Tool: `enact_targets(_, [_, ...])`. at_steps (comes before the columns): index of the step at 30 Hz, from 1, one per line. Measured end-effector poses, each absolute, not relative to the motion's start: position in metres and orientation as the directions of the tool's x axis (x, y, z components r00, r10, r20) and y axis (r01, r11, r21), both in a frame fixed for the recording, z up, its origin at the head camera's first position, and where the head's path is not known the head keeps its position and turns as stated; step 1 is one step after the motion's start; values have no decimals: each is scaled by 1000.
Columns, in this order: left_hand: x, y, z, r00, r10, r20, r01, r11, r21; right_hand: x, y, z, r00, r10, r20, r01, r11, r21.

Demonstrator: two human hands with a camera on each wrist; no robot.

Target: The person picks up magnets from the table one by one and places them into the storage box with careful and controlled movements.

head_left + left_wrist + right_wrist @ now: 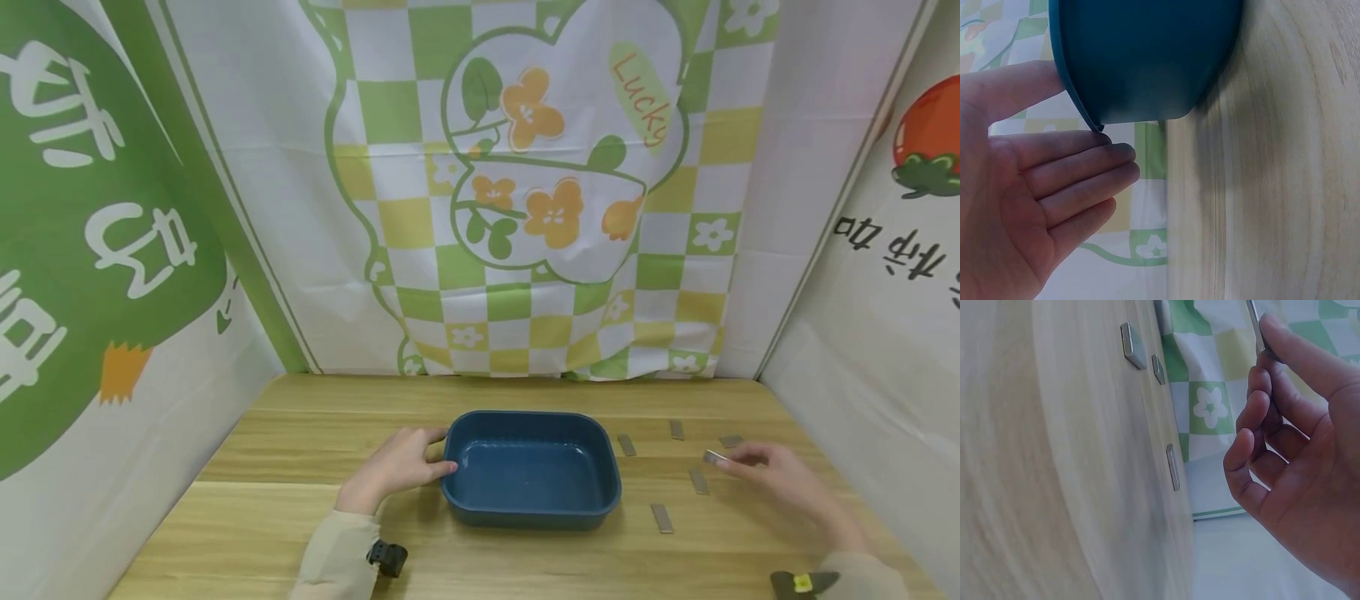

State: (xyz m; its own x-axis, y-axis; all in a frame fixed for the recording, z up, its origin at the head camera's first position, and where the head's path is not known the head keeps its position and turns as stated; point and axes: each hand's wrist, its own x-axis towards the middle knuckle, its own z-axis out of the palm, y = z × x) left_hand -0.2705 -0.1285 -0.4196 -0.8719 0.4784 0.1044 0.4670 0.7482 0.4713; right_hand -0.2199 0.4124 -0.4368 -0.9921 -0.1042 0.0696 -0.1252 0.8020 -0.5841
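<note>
A dark blue rectangular container (532, 471) sits on the wooden table. My left hand (405, 467) is at its left side, fingers fairly straight. Thumb and index fingertip touch the rim in the head view; the left wrist view shows the other fingers of the left hand (1054, 175) extended beside the container wall (1147, 62). On the right, my right hand (787, 483) pinches a small flat metal piece (714, 457) between thumb and index finger, raised over the table. In the right wrist view the other fingers of the right hand (1297, 437) are curled below the held piece (1254, 325).
Several similar flat metal pieces lie scattered right of the container, including a near one (662, 517), a middle one (698, 481) and a far one (677, 429). Behind the wooden table (247, 517) hangs a checkered cloth (510, 317). Printed sheets flank both sides.
</note>
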Motion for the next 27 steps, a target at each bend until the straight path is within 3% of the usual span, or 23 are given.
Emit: enact_targets(27, [-272,-129,-420,-871,481,103,468,745,476,-237,386,-425,-981,-144,129,-193,788,-585])
